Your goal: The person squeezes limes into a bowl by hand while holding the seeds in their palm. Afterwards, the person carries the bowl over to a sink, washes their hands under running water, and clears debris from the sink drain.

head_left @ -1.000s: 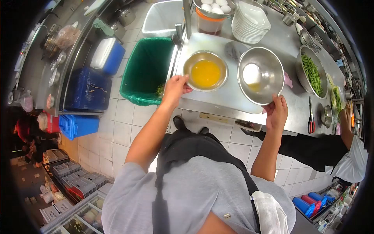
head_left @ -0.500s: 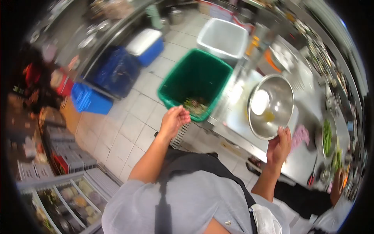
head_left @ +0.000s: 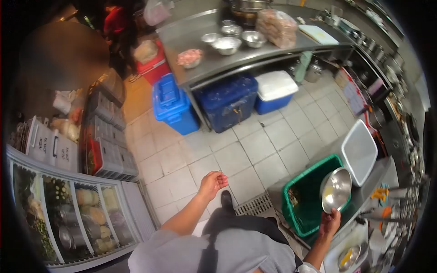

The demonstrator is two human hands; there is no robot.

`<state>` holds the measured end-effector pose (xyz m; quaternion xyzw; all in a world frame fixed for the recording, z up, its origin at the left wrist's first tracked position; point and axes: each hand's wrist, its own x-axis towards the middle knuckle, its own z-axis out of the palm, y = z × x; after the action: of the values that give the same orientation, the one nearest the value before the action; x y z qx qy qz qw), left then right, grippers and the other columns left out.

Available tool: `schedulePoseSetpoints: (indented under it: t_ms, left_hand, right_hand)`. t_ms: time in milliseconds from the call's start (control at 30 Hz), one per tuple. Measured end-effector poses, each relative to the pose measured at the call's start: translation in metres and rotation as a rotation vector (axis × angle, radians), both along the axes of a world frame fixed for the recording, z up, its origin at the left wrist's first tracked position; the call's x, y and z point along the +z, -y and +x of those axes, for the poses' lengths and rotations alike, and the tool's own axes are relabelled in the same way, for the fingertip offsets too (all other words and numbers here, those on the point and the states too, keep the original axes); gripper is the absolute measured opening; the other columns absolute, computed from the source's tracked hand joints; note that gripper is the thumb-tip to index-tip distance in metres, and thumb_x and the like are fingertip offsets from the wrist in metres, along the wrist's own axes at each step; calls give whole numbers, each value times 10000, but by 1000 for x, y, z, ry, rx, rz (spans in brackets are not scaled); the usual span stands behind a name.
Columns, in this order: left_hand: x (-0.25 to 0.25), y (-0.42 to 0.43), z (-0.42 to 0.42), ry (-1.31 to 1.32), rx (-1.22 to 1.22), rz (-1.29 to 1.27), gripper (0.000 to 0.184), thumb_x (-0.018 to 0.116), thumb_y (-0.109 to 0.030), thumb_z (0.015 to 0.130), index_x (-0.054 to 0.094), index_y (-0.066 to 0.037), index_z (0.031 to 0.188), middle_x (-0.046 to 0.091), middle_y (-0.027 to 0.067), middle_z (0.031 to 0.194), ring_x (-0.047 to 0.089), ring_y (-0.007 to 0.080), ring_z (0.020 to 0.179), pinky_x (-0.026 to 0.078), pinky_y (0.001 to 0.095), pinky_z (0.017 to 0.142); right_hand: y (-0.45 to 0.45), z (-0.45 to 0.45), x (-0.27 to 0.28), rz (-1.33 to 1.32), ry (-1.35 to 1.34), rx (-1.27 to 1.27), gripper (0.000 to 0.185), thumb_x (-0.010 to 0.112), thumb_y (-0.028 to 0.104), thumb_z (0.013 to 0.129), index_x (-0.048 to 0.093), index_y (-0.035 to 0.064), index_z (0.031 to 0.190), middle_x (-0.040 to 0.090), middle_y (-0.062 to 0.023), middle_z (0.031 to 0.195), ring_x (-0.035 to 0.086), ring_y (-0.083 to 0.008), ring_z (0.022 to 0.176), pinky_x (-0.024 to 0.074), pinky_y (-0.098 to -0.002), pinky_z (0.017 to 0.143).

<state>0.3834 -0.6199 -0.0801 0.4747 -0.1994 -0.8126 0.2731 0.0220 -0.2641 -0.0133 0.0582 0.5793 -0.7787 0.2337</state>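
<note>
A steel mixing bowl [head_left: 337, 186] is in my right hand [head_left: 330, 222], gripped at its near rim. It is tilted, with its inside facing me and a small yellowish patch near the bottom. In the view, the bowl overlaps the right part of the green bin [head_left: 288, 207], which has some scraps at its left side. My left hand [head_left: 214, 184] holds nothing, its fingers loosely bent over the tiled floor.
A grey bin [head_left: 359, 152] stands behind the green one. Ahead, a steel counter [head_left: 205, 43] carries several bowls, with coolers and a blue lidded bin [head_left: 173, 104] below or beside it. To the left is a glass-topped fridge [head_left: 73, 218]; another person [head_left: 118, 27] is beyond.
My view has swung left, away from the right-hand worktop. The bowl has moved from over the worktop to in front of the green bin, still in my right hand.
</note>
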Motion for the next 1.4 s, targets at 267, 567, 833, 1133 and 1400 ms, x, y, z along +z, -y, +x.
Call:
schedulePoseSetpoints:
  t_ms: [267, 567, 833, 1133, 1400]
  left_hand:
    - [7, 131, -124, -101, -106, -39, 137, 578, -183, 923, 563, -51, 958, 632, 96, 899, 630, 206, 782, 554, 361, 744]
    - [53, 263, -295, -63, -109, -112, 130, 572, -171, 919, 563, -44, 946, 622, 94, 882, 628, 201, 780, 551, 353, 734]
    - [45, 379, -455, -131, -52, -106, 158, 576, -206, 923, 585, -48, 929, 650, 107, 883, 643, 215, 800, 552, 368, 752]
    - [6, 488, -717, -293, -201, 61, 181, 572, -212, 915, 631, -42, 916, 680, 111, 862, 646, 212, 803, 537, 364, 774]
    - [65, 553, -991, -367, -695, 57, 179, 541, -211, 946, 591, -41, 962, 650, 129, 928, 632, 226, 825, 527, 371, 779]
  right_hand:
    - [84, -57, -27, 22, -18, -114, 187, 598, 138, 890, 561, 38, 1044, 621, -57, 957, 618, -161, 821, 539, -287, 699]
    - [254, -241, -53, -182, 70, -132, 219, 569, 124, 902, 592, -12, 1072, 643, -117, 1042, 639, -220, 887, 553, -316, 779]
    - [375, -420, -24, -182, 12, -60, 225, 578, 148, 906, 588, 9, 1084, 651, -77, 1012, 625, -173, 886, 505, -293, 779]
    - [428, -617, -51, -67, 39, -304, 291, 602, 200, 886, 582, 14, 1108, 636, -78, 1036, 587, -196, 945, 452, -348, 851]
    - [438, -723, -12, 25, -6, -764, 89, 618, 145, 898, 579, 89, 956, 635, -40, 923, 626, -157, 759, 534, -262, 664]
